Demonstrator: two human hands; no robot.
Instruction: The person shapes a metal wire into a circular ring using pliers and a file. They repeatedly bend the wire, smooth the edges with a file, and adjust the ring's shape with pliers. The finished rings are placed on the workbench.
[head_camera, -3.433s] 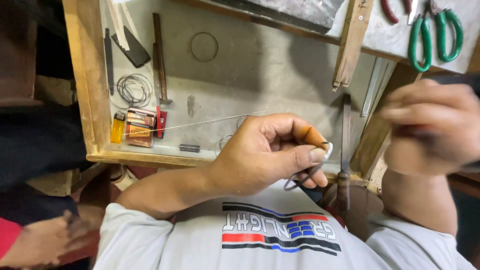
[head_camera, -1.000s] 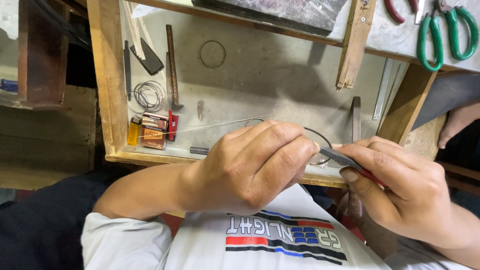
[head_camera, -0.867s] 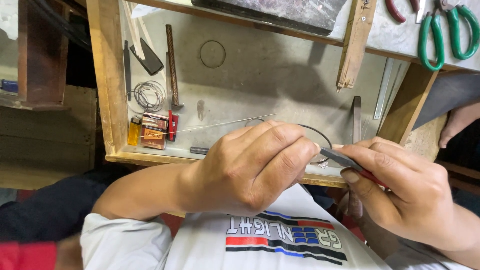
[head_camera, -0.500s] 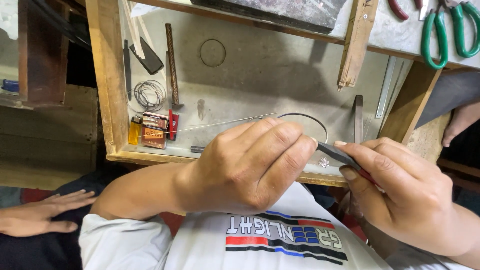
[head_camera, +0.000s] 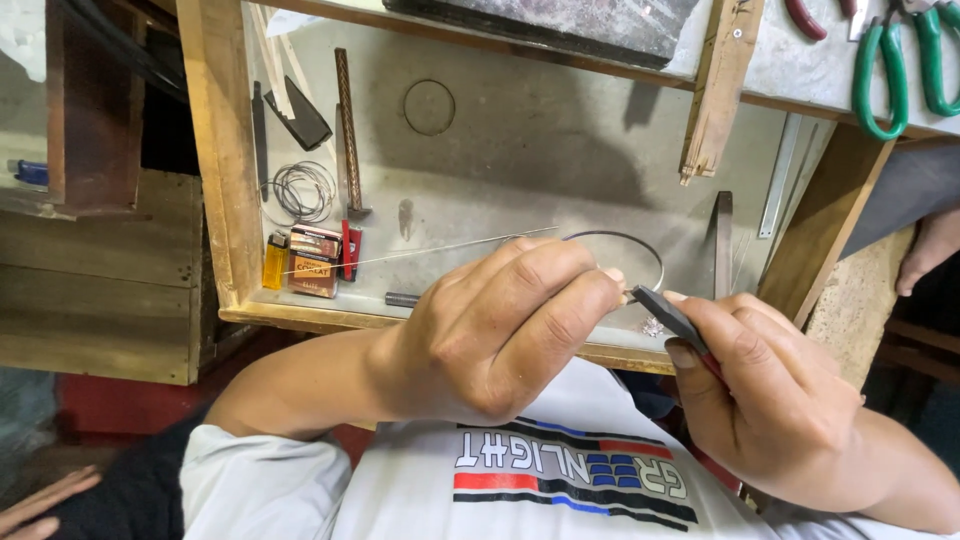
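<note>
Head view, and we are looking straight down over a white printed shirt (head_camera: 560, 480) at two bare hands working close together at the near edge of a shallow wooden tray (head_camera: 222, 180) with a dull grey, scuffed floor. Our left hand (head_camera: 500, 330) is curled nearly closed, knuckles up, fingertips pinched on a thin metal ring (head_camera: 640, 245), a round hoop of dark wire that arcs out beyond the fingers just above the tray floor. A long straight wire (head_camera: 420, 252), pale and very fine, runs from the same hand leftward across the tray. Our right hand (head_camera: 770, 400) is closed around a slim dark flat tool (head_camera: 665, 312), thumb and forefinger clamped on it, its tip meeting the left fingertips by the ring; we cannot tell what kind of tool it is.

Further left in the tray we see a yellow lighter (head_camera: 274, 260), a small reddish-brown box (head_camera: 314, 262) just beside it, a loose coil of wire (head_camera: 303, 190), and a long ridged file (head_camera: 347, 125) lying upright along the tray. Up on the worktop at the top right lie green-handled scissors (head_camera: 895, 70). A narrow wooden strip (head_camera: 718, 85) slants down over the tray's far edge.
</note>
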